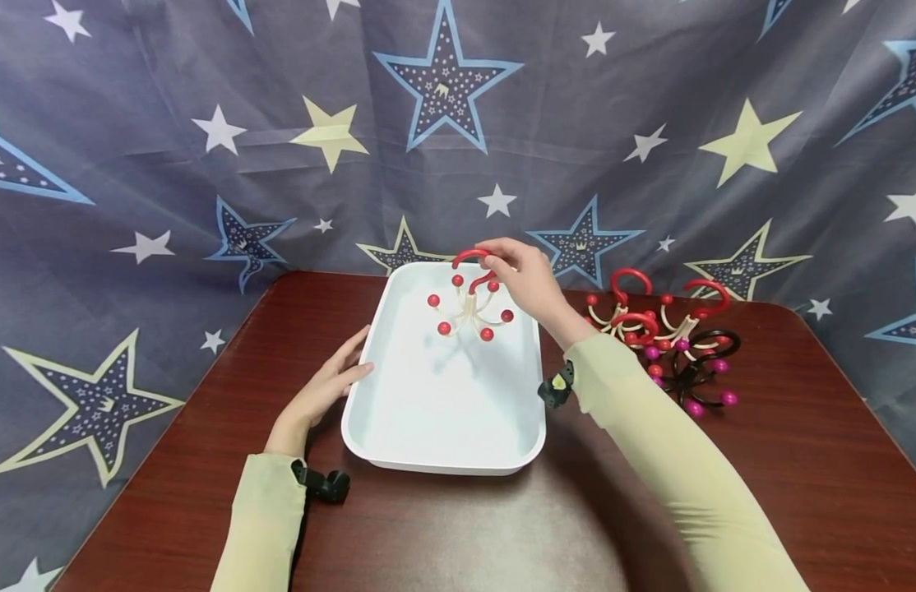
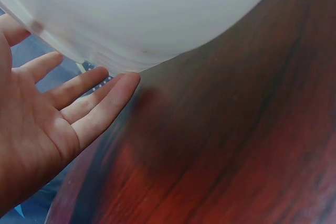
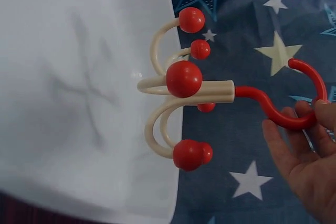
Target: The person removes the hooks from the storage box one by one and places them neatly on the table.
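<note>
A rotating-style multi-arm hanger hook (image 1: 470, 306), cream with red ball tips and a red top hook, hangs over the white tray (image 1: 443, 411). My right hand (image 1: 528, 284) pinches its red hook between thumb and fingers. The right wrist view shows the same hanger hook (image 3: 220, 92) side-on, its arms apart from the tray floor and casting a shadow there. My left hand (image 1: 328, 386) rests at the tray's left side with the thumb by the rim. In the left wrist view its fingers (image 2: 113, 103) lie fairly straight against the tray's outer wall (image 2: 157, 19).
Several more hanger hooks lie piled right of the tray: red and cream ones (image 1: 683, 329) and a black one with magenta balls (image 1: 691, 378). All rest on a dark red wooden table (image 1: 784, 477). A star-patterned curtain (image 1: 547, 99) hangs behind.
</note>
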`<state>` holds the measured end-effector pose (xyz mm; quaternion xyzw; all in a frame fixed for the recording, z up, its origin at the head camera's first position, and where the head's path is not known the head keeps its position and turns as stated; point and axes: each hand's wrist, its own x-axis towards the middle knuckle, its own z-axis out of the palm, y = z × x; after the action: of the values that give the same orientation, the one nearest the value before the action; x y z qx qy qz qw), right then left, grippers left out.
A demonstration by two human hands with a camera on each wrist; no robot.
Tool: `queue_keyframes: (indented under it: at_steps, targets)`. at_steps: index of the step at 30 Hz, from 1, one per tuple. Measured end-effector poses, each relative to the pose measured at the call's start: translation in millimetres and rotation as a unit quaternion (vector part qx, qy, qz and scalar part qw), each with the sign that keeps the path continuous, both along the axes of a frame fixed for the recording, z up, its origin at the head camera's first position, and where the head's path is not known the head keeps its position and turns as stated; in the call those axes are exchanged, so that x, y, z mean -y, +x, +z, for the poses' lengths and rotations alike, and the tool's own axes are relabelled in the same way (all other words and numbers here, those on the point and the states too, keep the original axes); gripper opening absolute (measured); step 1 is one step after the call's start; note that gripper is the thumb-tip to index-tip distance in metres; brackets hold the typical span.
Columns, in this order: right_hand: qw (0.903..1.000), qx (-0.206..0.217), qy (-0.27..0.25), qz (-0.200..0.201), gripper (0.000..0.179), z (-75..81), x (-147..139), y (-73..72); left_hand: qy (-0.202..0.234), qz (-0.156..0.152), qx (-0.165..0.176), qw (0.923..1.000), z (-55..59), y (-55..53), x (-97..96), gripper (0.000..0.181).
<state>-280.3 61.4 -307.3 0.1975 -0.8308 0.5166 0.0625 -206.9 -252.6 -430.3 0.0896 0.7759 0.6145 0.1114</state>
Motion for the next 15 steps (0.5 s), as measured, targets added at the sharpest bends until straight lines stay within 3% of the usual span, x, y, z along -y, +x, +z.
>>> queue_keyframes:
  at_steps: [8,15]
  targets:
    - [0.9988,-0.02,-0.036,0.026,0.026,13.2,-30,22.2,0.005,-0.003,0.005,1.0,18.0,9.5,-8.2,0.065]
    - [0.9965,-0.017,-0.074,0.036,0.029,18.3,-63,44.4,0.001,-0.001,0.002,1.0,4.9,2.6,-1.4,0.064]
